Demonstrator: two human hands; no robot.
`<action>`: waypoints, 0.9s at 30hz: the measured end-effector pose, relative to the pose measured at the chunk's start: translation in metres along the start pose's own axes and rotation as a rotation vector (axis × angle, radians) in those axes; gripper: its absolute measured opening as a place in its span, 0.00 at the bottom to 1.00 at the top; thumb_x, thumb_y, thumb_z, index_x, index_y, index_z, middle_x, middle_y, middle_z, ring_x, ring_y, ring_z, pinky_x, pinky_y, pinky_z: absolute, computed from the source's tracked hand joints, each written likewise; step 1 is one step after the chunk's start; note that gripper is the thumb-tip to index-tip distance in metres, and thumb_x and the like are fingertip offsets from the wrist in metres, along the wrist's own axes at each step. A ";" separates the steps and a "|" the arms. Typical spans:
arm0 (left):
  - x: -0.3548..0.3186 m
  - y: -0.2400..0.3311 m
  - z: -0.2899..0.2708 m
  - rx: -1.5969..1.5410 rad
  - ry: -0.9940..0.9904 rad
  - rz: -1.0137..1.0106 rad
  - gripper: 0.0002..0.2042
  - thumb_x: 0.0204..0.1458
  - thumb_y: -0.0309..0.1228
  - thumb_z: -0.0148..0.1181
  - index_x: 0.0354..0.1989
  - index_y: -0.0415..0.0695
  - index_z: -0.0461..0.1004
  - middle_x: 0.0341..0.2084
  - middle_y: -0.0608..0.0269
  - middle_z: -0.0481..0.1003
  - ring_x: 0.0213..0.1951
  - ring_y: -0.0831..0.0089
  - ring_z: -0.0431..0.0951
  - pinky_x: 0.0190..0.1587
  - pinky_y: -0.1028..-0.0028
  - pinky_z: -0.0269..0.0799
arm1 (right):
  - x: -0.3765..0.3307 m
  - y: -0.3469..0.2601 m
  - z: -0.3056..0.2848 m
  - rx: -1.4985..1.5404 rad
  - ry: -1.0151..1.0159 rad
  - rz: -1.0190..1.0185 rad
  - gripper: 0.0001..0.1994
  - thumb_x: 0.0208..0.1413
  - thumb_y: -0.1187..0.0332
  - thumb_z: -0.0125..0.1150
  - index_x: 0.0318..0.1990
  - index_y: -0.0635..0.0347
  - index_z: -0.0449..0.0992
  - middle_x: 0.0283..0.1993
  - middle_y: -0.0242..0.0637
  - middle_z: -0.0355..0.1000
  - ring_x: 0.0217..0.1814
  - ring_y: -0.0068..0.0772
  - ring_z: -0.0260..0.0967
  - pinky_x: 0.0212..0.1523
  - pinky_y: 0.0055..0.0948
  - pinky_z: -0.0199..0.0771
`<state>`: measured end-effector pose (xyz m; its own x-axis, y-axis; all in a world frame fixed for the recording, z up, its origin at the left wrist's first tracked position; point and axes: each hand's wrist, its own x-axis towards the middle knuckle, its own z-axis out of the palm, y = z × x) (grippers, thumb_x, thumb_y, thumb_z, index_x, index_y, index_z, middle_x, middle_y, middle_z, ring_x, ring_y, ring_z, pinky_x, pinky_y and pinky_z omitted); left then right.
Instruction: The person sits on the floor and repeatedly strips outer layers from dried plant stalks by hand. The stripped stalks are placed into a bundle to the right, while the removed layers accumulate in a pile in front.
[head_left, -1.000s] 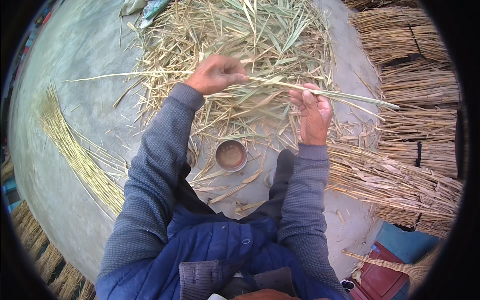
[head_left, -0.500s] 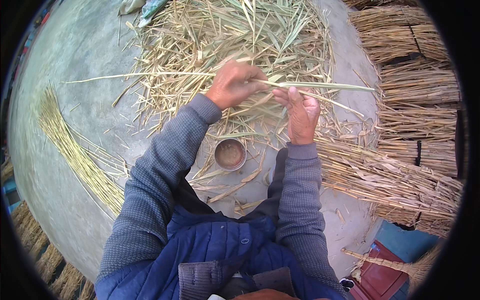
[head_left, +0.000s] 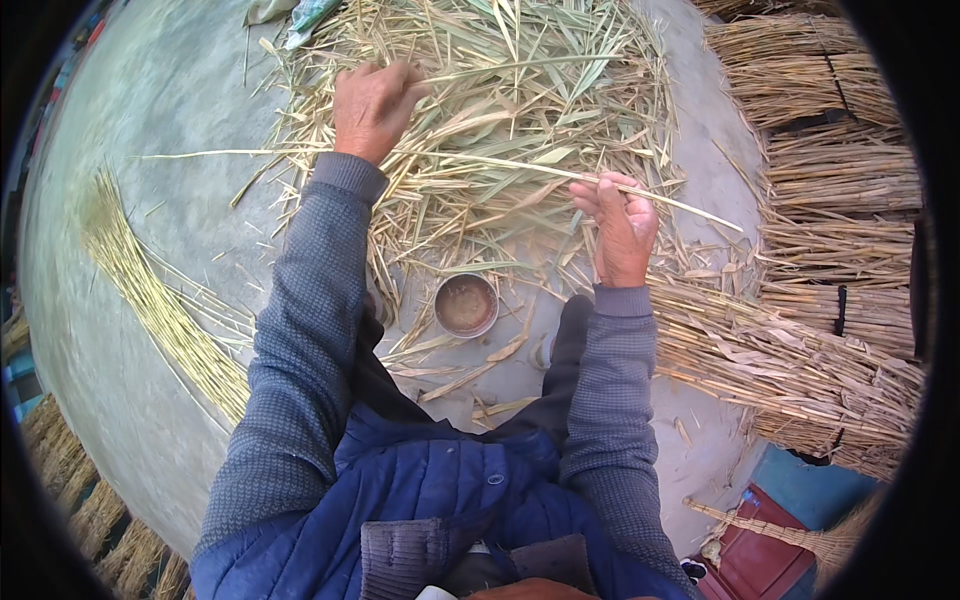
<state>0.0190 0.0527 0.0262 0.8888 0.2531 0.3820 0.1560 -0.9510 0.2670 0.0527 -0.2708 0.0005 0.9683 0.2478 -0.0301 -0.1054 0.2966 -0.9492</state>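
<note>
A long, pale, thin stalk (head_left: 510, 164) stretches across in front of me, its thin end far to the left. My right hand (head_left: 622, 232) pinches it between thumb and fingers near its thicker end. Farther left and higher, my left hand (head_left: 372, 112) is closed on a long green leaf (head_left: 530, 65) that trails off to the right, apart from the stalk. Beneath both hands spreads a big heap of loose dry and green leaves (head_left: 470, 215).
A small round bowl (head_left: 466, 305) sits on the concrete floor before my knees. To my left lies a bunch of bare thin stalks (head_left: 170, 310). A sheaf of leafy stalks (head_left: 790, 350) lies at right, beside stacked tied bundles (head_left: 840, 180). A broom (head_left: 770, 525) rests at lower right.
My left hand has moved left and away from me, taking the leaf off the stalk. My right hand has shifted slightly right and still holds the stalk, which now looks bare.
</note>
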 end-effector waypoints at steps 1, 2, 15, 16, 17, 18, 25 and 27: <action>-0.002 0.001 0.005 -0.033 0.084 0.086 0.12 0.51 0.41 0.67 0.37 0.47 0.81 0.31 0.62 0.82 0.35 0.68 0.76 0.43 0.66 0.65 | 0.000 0.000 0.001 0.012 -0.012 0.004 0.10 0.64 0.71 0.58 0.48 0.68 0.70 0.44 0.49 0.77 0.43 0.38 0.80 0.45 0.29 0.83; -0.005 0.006 0.011 -0.038 0.076 0.135 0.13 0.51 0.43 0.67 0.36 0.48 0.81 0.31 0.62 0.82 0.37 0.65 0.75 0.44 0.65 0.62 | 0.001 -0.001 0.003 0.024 -0.024 0.007 0.11 0.64 0.70 0.59 0.49 0.67 0.70 0.46 0.50 0.77 0.45 0.39 0.80 0.46 0.30 0.83; -0.008 0.033 0.015 -0.639 -0.460 0.086 0.12 0.51 0.36 0.71 0.32 0.39 0.81 0.23 0.62 0.80 0.28 0.75 0.79 0.32 0.73 0.73 | 0.009 -0.020 -0.008 0.018 0.078 -0.055 0.12 0.64 0.69 0.59 0.48 0.69 0.71 0.42 0.47 0.77 0.41 0.37 0.80 0.44 0.28 0.83; -0.006 0.033 0.012 -0.595 -0.473 0.042 0.12 0.51 0.36 0.71 0.33 0.38 0.81 0.23 0.62 0.80 0.28 0.75 0.79 0.32 0.73 0.73 | 0.008 -0.020 -0.009 0.032 0.030 -0.060 0.12 0.64 0.70 0.59 0.48 0.69 0.71 0.43 0.47 0.77 0.42 0.37 0.80 0.45 0.28 0.83; -0.008 0.038 0.013 -0.708 -0.441 0.111 0.12 0.51 0.36 0.71 0.33 0.38 0.81 0.24 0.62 0.80 0.28 0.75 0.79 0.32 0.73 0.73 | 0.007 -0.019 -0.008 0.039 0.009 -0.057 0.12 0.64 0.70 0.59 0.49 0.68 0.71 0.44 0.47 0.77 0.43 0.37 0.80 0.45 0.28 0.83; -0.011 0.046 0.015 -0.776 -0.425 0.134 0.12 0.51 0.36 0.70 0.33 0.38 0.81 0.24 0.62 0.80 0.28 0.74 0.79 0.32 0.73 0.73 | 0.006 -0.018 -0.006 0.037 0.015 -0.036 0.11 0.63 0.70 0.60 0.49 0.67 0.71 0.45 0.47 0.77 0.44 0.37 0.80 0.46 0.28 0.83; -0.027 0.101 0.037 -0.825 -0.255 0.235 0.11 0.51 0.33 0.71 0.35 0.38 0.82 0.27 0.58 0.81 0.28 0.73 0.79 0.31 0.70 0.74 | -0.002 -0.008 0.015 0.030 -0.061 0.007 0.11 0.65 0.71 0.58 0.49 0.67 0.70 0.48 0.51 0.76 0.47 0.39 0.79 0.48 0.29 0.82; -0.028 0.103 0.035 -0.906 -0.324 0.133 0.10 0.51 0.33 0.71 0.35 0.39 0.82 0.27 0.60 0.82 0.28 0.75 0.79 0.30 0.72 0.73 | -0.003 -0.007 0.016 0.025 -0.036 0.010 0.10 0.65 0.71 0.57 0.49 0.67 0.70 0.48 0.51 0.76 0.47 0.40 0.79 0.48 0.29 0.82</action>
<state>0.0250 -0.0589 0.0124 0.9719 -0.0370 0.2325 -0.2250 -0.4366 0.8711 0.0474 -0.2587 0.0127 0.9585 0.2837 -0.0282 -0.1215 0.3169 -0.9407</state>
